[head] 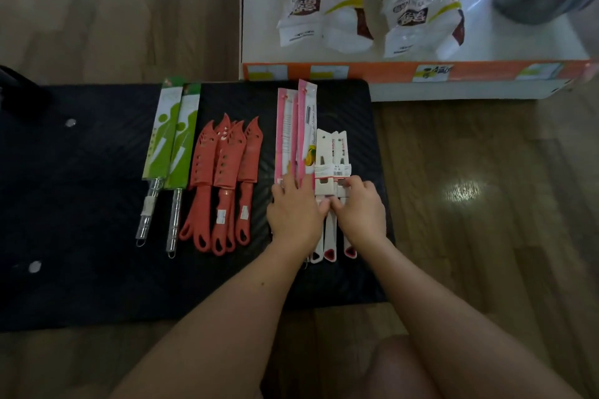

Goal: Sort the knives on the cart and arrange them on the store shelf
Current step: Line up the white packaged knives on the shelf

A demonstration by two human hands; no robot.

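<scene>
while pink-packed knives (287,139) are pressed onto the cart (97,204) by the flat, straight-fingered left hand (293,214), white knives (330,155) are gripped by the curled right hand (361,209).

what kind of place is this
Most likely a shop floor: a white shelf with an orange price-label strip, sealed bags of goods on it, and packaged knives sorted by type on a black cart.

Knives (227,178) lie in rows on cart (81,204), shelf (405,74) behind.
</scene>
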